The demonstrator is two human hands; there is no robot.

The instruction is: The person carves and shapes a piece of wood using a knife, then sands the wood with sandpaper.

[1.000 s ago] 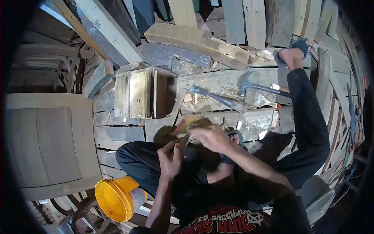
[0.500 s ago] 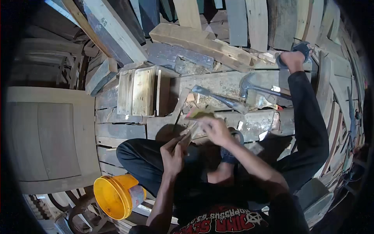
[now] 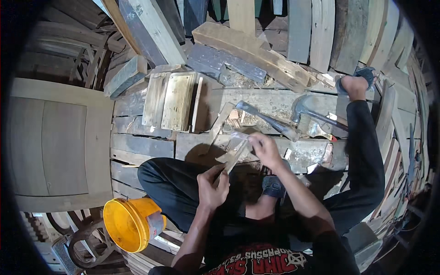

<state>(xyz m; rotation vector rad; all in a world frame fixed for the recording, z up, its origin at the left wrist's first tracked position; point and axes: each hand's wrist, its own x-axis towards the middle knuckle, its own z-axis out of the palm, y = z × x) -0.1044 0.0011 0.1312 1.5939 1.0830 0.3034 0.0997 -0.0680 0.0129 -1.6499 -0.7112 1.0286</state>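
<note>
My left hand [image 3: 213,187] is closed around the lower end of a thin wooden strip [image 3: 236,157], which slants up and away to the right. At the strip's far end, the fingers of my right hand [image 3: 266,151] are pinched on a small pale, see-through-looking piece [image 3: 240,135], too blurred to name. Beyond the hands, a long grey-blue metal tool with a flared end [image 3: 266,120] lies on the boards. Right of it lies a claw hammer [image 3: 303,108], with a paintbrush [image 3: 318,129] beside its handle. Another thin strip [image 3: 220,123] lies left of the metal tool.
Short wooden blocks [image 3: 176,101] stand at the left, near a thick beam [image 3: 247,51] farther back. A yellow bucket [image 3: 126,225] sits by my left knee, below a wooden panel [image 3: 55,146]. Planks [image 3: 321,36] line the back. My outstretched foot [image 3: 355,85] rests at the right.
My right hand has moved slightly right and down along the strip. The pink and yellow-green patch near its fingers no longer shows. My left hand has shifted a little right.
</note>
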